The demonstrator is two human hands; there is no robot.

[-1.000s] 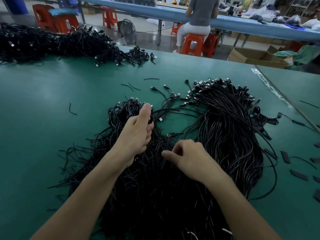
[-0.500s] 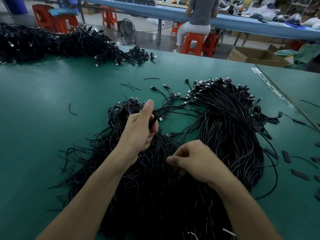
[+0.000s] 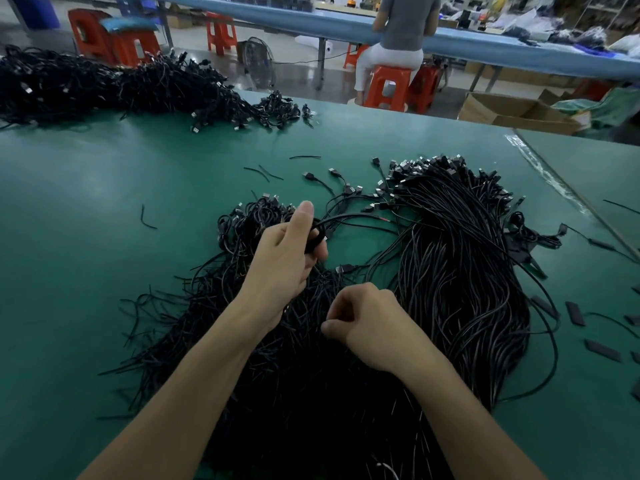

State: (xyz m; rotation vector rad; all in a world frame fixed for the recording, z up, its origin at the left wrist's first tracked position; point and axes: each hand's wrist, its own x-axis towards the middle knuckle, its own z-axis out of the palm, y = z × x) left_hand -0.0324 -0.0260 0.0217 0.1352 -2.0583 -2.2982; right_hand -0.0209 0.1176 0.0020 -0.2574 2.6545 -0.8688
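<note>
Cable coil (image 3: 317, 237), small and black, sat in your left hand (image 3: 282, 263), raised just above the green table (image 3: 86, 244) near its middle. Your left fingers were curled round the loop and your thumb stood straight up beside it, while a strand ran from the coil off to the right toward the long bundle (image 3: 460, 278). Your right hand (image 3: 369, 323) hung low, nearer to you and just to the right of the left one, over the loose cable pile (image 3: 304, 403). Its fingers were folded in, and the thumb tip met the forefinger. Whether it pinched a strand could not be told, since the dark wires hid the fingertips. The loose cable pile spread under both forearms, with thin ends fanning out to the left. The long bundle lay to the right of your hands, touching the pile, with its plug ends gathered at the far end. A few flat black pieces (image 3: 575, 313) lay on the table beyond the bundle, toward the right edge. A far heap (image 3: 104, 88) of more black cables stretched along the far left of the table, well apart from your hands. Behind the table, a seated person (image 3: 403, 29) faced away on an orange stool (image 3: 388, 86).
</note>
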